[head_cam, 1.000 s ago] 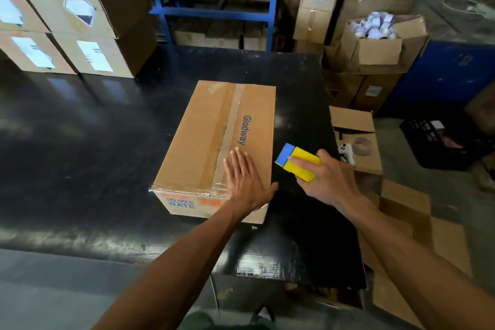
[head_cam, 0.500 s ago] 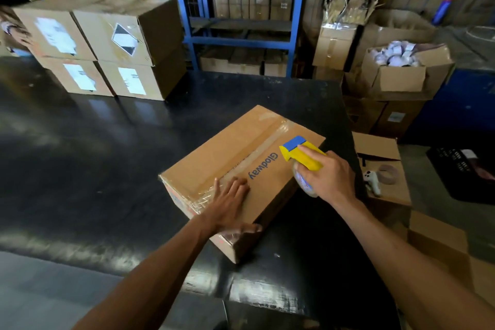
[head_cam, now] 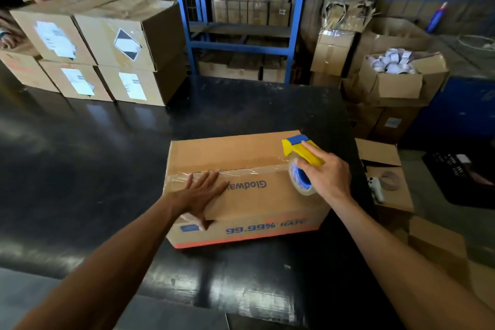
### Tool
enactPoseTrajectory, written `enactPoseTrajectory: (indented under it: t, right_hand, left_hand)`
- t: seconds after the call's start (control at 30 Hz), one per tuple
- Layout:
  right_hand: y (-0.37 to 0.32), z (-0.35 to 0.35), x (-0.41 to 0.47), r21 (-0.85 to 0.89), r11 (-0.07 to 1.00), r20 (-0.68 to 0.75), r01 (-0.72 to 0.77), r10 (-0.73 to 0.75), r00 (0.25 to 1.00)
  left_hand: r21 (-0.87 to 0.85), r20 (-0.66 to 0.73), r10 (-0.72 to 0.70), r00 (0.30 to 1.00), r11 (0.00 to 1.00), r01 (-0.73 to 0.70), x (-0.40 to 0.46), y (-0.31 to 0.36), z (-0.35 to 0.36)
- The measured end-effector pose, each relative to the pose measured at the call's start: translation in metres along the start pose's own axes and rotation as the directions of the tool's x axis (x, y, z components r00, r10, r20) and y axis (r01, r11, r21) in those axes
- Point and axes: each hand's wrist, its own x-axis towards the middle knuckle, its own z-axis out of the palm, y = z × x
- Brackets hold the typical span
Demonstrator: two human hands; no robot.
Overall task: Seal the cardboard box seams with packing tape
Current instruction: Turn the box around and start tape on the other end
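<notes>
A brown cardboard box [head_cam: 227,150] printed "Glodway" lies on the black table [head_cam: 107,158], its long side facing me. Clear tape runs along its centre seam [head_cam: 241,170]. My left hand [head_cam: 199,195] presses flat on the box top at the left end, fingers spread, thumb over the front edge. My right hand [head_cam: 328,177] grips a yellow and blue tape dispenser [head_cam: 301,151] with a clear tape roll [head_cam: 301,178], held at the right end of the seam.
Stacked labelled boxes [head_cam: 107,48] stand at the table's back left. Blue shelving [head_cam: 241,21] rises behind. Right of the table are an open box of white rolls [head_cam: 396,75], flat cardboard with an empty tape core [head_cam: 389,181], and a black crate [head_cam: 460,174].
The box has turned under my left hand from lengthwise to sideways, front face toward me. My right hand has brought the dispenser onto the right end of the seam.
</notes>
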Motion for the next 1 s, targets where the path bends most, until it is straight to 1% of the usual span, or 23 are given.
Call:
enactPoseTrajectory:
  t: [0.07, 0.13, 0.2, 0.27, 0.3, 0.4, 0.47, 0.53, 0.6, 0.63, 0.7, 0.73, 0.77, 0.8, 0.83, 0.87, 0.93, 0.97, 1.0]
  right_hand:
    - [-0.003, 0.0, 0.002, 0.05, 0.998, -0.006, -0.049, 0.049, 0.999]
    - [-0.008, -0.003, 0.002, 0.095, 0.991, -0.016, -0.097, 0.099, 0.995]
    - [-0.011, -0.007, 0.001, 0.107, 0.987, -0.017, -0.117, 0.119, 0.993]
    - [-0.01, -0.012, 0.0, 0.106, 0.986, -0.023, -0.131, 0.134, 0.991]
    - [-0.009, -0.014, -0.001, 0.115, 0.983, -0.028, -0.141, 0.145, 0.989]
    - [-0.004, -0.019, -0.003, 0.159, 0.973, -0.048, -0.164, 0.174, 0.984]
    - [-0.004, -0.023, -0.006, 0.176, 0.97, -0.066, -0.168, 0.182, 0.981]
    - [-0.005, -0.027, -0.008, 0.176, 0.969, -0.079, -0.175, 0.191, 0.978]
    - [-0.008, -0.032, -0.01, 0.177, 0.968, -0.083, -0.179, 0.195, 0.977]
    - [-0.009, -0.034, -0.01, 0.181, 0.966, -0.085, -0.183, 0.201, 0.976]
    - [-0.013, -0.036, -0.01, 0.196, 0.963, -0.085, -0.186, 0.206, 0.975]
    - [-0.015, -0.035, -0.01, 0.198, 0.962, -0.081, -0.187, 0.206, 0.975]
    - [-0.017, -0.034, -0.009, 0.2, 0.961, -0.076, -0.192, 0.21, 0.975]
    - [-0.019, -0.033, -0.008, 0.203, 0.959, -0.071, -0.197, 0.215, 0.974]
    - [-0.021, -0.031, -0.008, 0.21, 0.957, -0.065, -0.203, 0.22, 0.973]
    - [-0.022, -0.03, -0.007, 0.216, 0.955, -0.061, -0.206, 0.224, 0.973]
    - [-0.023, -0.029, -0.007, 0.221, 0.953, -0.054, -0.21, 0.226, 0.972]
    - [-0.023, -0.029, -0.007, 0.215, 0.954, -0.056, -0.208, 0.224, 0.973]
    - [-0.022, -0.03, -0.008, 0.203, 0.959, -0.065, -0.199, 0.216, 0.974]
  left_hand:
    - [-0.048, -0.028, 0.001, 1.0, 0.999, -0.002, 0.017, 0.025, -0.002]
    - [-0.096, -0.095, 0.019, 0.995, 0.995, -0.029, 0.041, 0.069, -0.002]
    - [-0.157, -0.138, -0.019, 0.99, 0.988, -0.003, 0.062, 0.107, -0.004]
    - [-0.157, -0.173, -0.068, 0.982, 0.987, 0.041, 0.073, 0.125, -0.006]
    - [-0.135, -0.189, -0.065, 0.98, 0.99, 0.039, 0.076, 0.126, -0.007]
    - [-0.082, -0.181, 0.012, 0.983, 0.996, -0.028, 0.075, 0.114, -0.01]
    - [-0.025, -0.172, 0.089, 0.981, 0.995, -0.095, 0.073, 0.097, -0.012]
    - [0.02, -0.148, 0.204, 0.968, 0.979, -0.203, 0.071, 0.071, -0.011]
    - [0.07, -0.126, 0.317, 0.94, 0.948, -0.311, 0.068, 0.041, -0.007]
    - [0.099, -0.109, 0.348, 0.931, 0.936, -0.338, 0.068, 0.027, -0.007]
    - [0.143, -0.052, 0.352, 0.935, 0.929, -0.342, 0.066, 0.012, -0.016]
    - [0.139, -0.026, 0.331, 0.943, 0.936, -0.324, 0.063, 0.015, -0.024]
    - [0.1, -0.005, 0.298, 0.955, 0.95, -0.296, 0.061, 0.025, -0.032]
    - [0.015, 0.0, 0.246, 0.969, 0.969, -0.246, 0.058, 0.041, -0.04]
    - [-0.108, -0.021, 0.176, 0.984, 0.978, -0.177, 0.057, 0.064, -0.044]
    - [-0.242, -0.059, 0.096, 0.994, 0.964, -0.107, 0.058, 0.09, -0.046]
    - [-0.466, -0.108, -0.067, 0.992, 0.885, 0.009, 0.067, 0.143, -0.045]
    - [-0.525, -0.102, -0.133, 0.986, 0.849, 0.06, 0.072, 0.164, -0.042]
    - [-0.531, -0.097, -0.189, 0.977, 0.84, 0.11, 0.076, 0.18, -0.038]
